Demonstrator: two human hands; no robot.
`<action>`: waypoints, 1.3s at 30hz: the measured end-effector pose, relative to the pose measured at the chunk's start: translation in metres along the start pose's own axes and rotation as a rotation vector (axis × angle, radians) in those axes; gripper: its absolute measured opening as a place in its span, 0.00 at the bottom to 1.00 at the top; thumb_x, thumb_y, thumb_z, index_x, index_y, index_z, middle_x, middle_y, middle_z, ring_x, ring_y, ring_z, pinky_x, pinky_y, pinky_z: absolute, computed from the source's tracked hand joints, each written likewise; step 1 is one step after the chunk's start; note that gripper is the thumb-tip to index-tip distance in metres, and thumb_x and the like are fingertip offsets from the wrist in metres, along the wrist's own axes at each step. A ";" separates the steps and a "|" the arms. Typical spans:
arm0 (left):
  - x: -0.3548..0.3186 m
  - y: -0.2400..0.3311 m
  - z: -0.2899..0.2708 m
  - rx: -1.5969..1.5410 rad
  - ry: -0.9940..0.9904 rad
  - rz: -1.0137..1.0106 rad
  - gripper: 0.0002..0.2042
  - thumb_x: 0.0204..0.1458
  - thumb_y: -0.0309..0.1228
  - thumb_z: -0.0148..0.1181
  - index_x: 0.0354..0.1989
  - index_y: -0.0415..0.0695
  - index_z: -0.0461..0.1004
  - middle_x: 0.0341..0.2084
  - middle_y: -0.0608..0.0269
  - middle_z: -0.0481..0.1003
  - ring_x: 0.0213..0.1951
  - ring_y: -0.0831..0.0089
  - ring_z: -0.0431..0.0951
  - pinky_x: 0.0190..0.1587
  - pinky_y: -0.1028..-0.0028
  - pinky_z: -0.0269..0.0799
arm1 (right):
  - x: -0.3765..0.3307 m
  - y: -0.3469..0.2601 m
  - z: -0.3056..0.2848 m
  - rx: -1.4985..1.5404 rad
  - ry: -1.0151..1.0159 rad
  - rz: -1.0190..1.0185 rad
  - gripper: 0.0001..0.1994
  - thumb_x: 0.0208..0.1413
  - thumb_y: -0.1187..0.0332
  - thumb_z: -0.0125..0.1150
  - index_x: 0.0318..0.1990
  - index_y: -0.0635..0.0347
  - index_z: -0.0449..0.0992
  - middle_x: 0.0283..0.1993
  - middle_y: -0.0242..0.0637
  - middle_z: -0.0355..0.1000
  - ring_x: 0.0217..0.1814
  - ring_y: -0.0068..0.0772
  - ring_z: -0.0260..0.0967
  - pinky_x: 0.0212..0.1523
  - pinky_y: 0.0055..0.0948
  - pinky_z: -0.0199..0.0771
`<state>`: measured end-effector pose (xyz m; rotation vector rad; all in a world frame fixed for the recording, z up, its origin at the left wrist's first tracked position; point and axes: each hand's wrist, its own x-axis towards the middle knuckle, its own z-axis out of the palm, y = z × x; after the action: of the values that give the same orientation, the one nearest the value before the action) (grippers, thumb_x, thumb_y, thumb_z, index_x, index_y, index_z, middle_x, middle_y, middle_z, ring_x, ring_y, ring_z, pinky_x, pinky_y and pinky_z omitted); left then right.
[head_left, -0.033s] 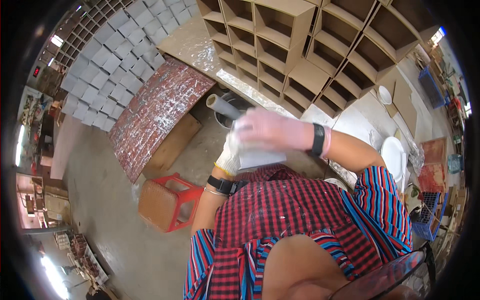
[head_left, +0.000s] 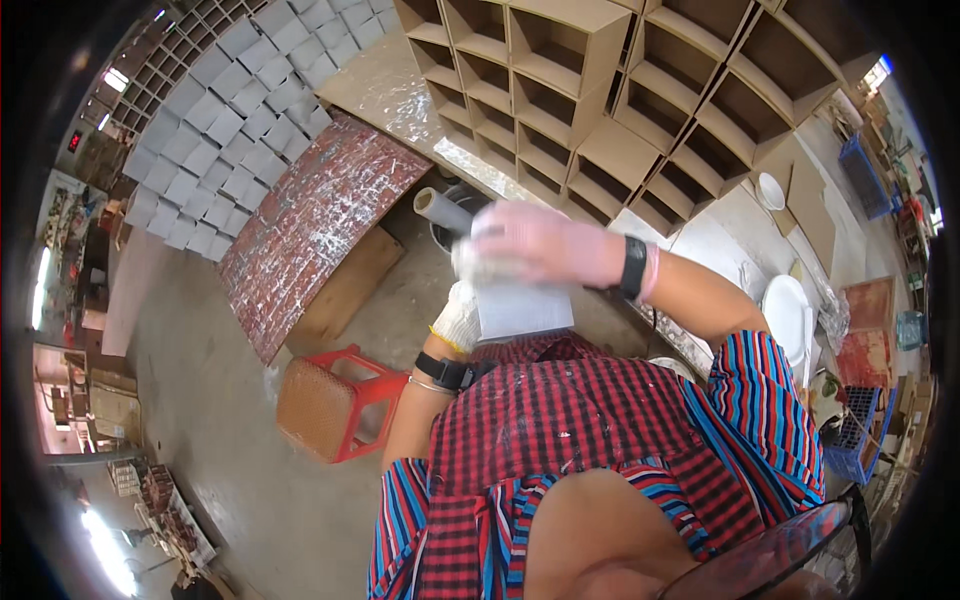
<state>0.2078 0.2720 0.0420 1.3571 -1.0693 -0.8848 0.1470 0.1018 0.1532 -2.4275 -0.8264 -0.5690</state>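
Gloved hands working a pale sheet at waist height

The left hand [head_left: 460,315] has its grip closed on the pale sheet [head_left: 522,308] (near edge); the right hand [head_left: 545,243] presses flat on top, blurred, below the cardboard shelving [head_left: 600,90] beyond.

Gloved right hand [head_left: 545,243] crosses above the gloved left hand [head_left: 460,315].

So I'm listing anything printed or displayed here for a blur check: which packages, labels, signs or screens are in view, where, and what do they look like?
Small display: far upper left, dark panel with glowing red digits.
Grey panel: under the right hand and above the left hand, flat, no print visible.
No packages show.
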 end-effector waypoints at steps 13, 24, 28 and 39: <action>-0.052 -0.024 -0.006 0.289 0.686 0.019 0.15 0.50 0.22 0.54 0.47 0.42 0.74 0.42 0.56 0.77 0.43 0.59 0.77 0.46 0.70 0.74 | -0.039 0.013 -0.053 0.279 0.310 0.487 0.22 0.46 0.71 0.58 0.51 0.66 0.70 0.47 0.46 0.66 0.51 0.43 0.65 0.56 0.31 0.63; -0.083 -0.015 -0.029 -0.926 0.745 0.233 0.22 0.62 0.38 0.42 0.60 0.40 0.63 0.55 0.50 0.69 0.56 0.52 0.70 0.57 0.55 0.68 | -0.037 0.020 -0.027 0.476 0.261 0.451 0.23 0.52 0.57 0.62 0.48 0.68 0.72 0.45 0.44 0.68 0.50 0.39 0.66 0.54 0.30 0.63; -0.092 -0.021 -0.046 -1.301 0.635 0.369 0.23 0.62 0.41 0.44 0.61 0.41 0.63 0.57 0.51 0.68 0.56 0.52 0.69 0.59 0.53 0.65 | -0.007 0.009 -0.027 0.453 0.220 0.344 0.22 0.52 0.60 0.62 0.48 0.68 0.72 0.45 0.45 0.68 0.50 0.42 0.66 0.54 0.31 0.64; -0.079 0.030 -0.083 -1.371 0.210 0.149 0.34 0.62 0.58 0.27 0.66 0.44 0.54 0.61 0.49 0.62 0.59 0.51 0.66 0.60 0.52 0.64 | 0.100 -0.011 0.025 0.109 -0.165 -0.293 0.11 0.48 0.69 0.61 0.41 0.52 0.74 0.43 0.36 0.67 0.44 0.40 0.67 0.44 0.36 0.68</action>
<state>0.2591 0.3742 0.0719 0.1901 -0.2005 -1.0064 0.2184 0.1674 0.1904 -2.2909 -1.2620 -0.4197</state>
